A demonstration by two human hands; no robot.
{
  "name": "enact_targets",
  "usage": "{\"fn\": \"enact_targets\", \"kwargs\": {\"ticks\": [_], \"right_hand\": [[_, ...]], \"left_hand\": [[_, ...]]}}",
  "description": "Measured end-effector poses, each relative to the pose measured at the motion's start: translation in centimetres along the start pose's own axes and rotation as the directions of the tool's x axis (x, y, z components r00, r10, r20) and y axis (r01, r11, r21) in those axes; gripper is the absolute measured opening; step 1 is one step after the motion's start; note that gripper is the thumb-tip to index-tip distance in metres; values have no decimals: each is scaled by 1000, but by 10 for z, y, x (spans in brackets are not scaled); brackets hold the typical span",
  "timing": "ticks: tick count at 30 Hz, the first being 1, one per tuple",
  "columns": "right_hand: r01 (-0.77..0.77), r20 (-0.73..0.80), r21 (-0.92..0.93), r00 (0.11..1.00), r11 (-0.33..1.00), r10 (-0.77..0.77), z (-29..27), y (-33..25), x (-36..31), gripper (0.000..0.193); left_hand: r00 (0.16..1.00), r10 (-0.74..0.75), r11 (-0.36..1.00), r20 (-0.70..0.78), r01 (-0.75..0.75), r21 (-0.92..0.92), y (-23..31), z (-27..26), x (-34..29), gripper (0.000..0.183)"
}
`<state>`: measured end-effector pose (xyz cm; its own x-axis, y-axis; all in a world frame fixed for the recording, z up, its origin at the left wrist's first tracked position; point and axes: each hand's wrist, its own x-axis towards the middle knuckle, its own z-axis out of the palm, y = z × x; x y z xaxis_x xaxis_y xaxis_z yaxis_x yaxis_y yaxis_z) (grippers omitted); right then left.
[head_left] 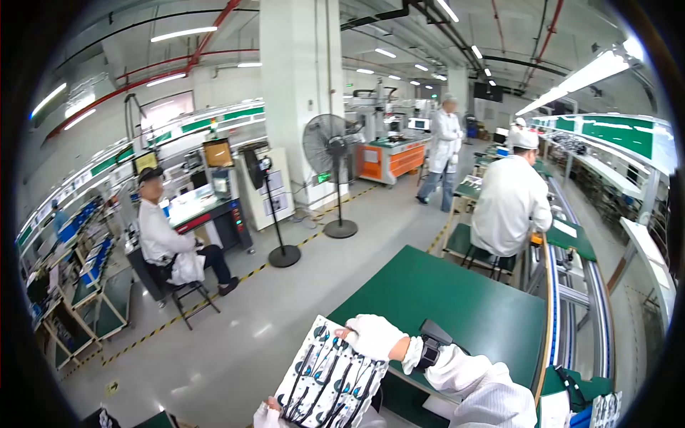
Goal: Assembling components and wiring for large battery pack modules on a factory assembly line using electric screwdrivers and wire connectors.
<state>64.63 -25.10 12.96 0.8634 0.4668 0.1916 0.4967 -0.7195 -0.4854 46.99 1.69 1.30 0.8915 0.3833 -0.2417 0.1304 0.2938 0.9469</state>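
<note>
A white tray (335,378) of black cables with small blue parts is held tilted at the lower middle, left of the green table. My right hand (374,337), in a white glove with bare fingertips, grips the tray's far edge with its fingers closed on the rim. A dark strap with a small device (430,349) sits around my right wrist. At the tray's near left corner, my left hand (267,414) pinches the edge; the picture's lower border cuts off most of it.
The green tabletop (442,307) lies beside the tray, with a conveyor rail (571,307) along its right. One seated worker (510,203) is beyond the table, another (168,228) at left. A person (444,150) stands farther back. Two floor fans (334,146) (265,167) stand by the pillar.
</note>
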Motion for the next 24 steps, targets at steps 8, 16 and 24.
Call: {"fn": "enact_targets", "kwargs": {"ticks": [8,16,24], "right_hand": [[-757,-280,-31,633,653,721,-94,203,-34,60],[-839,-326,-24,520,543,789,-79,296,-42,64],[189,-67,-151,977,970,-201,-48,141,-52,76]], "left_hand": [[713,-387,916,584,371,154,-29,251,86,34],[618,-477,869,625,437,232,-85,307,121,15],[437,-425,861,792,465,205,-25,162,101,39]]}}
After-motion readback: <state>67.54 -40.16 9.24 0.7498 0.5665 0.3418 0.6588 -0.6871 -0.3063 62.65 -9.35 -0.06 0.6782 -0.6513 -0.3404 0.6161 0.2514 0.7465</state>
